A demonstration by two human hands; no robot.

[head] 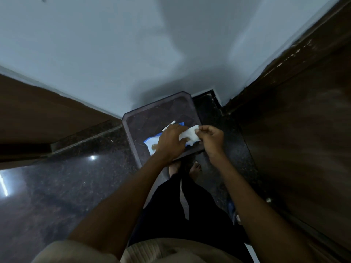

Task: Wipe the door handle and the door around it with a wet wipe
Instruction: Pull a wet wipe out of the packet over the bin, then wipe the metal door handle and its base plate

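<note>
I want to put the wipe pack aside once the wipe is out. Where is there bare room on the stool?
Bare room: the stool top's far-left part, between its rim and the wipe pack. Crowded: the near-right part, where the left hand and right hand hold the wet wipe.

Top: beige ribbed shirt (152, 251), short sleeves (62, 251)
Forearms (121, 202): bare, no watch or bands
Hands: left hand (171, 143) and right hand (212, 139) bare, ungloved
Legs: black loose trousers (199, 211)
Feet (195, 168): bare
</note>
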